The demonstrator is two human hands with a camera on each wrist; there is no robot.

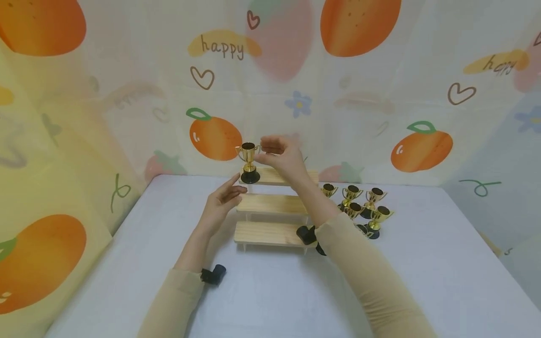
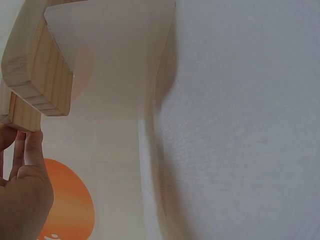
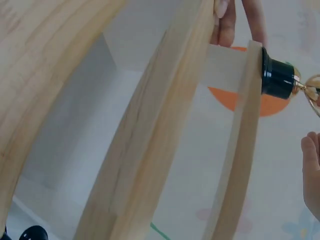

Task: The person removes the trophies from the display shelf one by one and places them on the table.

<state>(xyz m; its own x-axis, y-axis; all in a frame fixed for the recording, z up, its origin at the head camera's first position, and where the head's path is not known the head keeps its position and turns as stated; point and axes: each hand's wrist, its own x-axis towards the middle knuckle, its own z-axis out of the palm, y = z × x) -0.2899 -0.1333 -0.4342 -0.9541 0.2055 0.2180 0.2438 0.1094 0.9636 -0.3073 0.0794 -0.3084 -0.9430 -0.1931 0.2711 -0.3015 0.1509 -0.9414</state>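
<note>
A gold trophy cup (image 1: pixel 248 157) with a black base stands upright at the left end of the top board of a three-step wooden shelf (image 1: pixel 270 204). Just right of the cup is my right hand (image 1: pixel 283 157), its fingers extended and the thumb apart; a gap to the trophy shows in the right wrist view, where only part of the hand (image 3: pixel 311 170) appears. At the shelf's left side, my left hand (image 1: pixel 220 202) rests its fingertips against the board ends. The left wrist view shows these fingers (image 2: pixel 32 150) at a board's end.
Several more gold trophies (image 1: pixel 382 213) stand on the white table (image 1: pixel 422 272) to the right of the shelf, some partly hidden by my right forearm. Behind the table hangs a fruit-patterned cloth (image 1: pixel 351 108). Each wrist wears a black camera (image 1: pixel 214 274).
</note>
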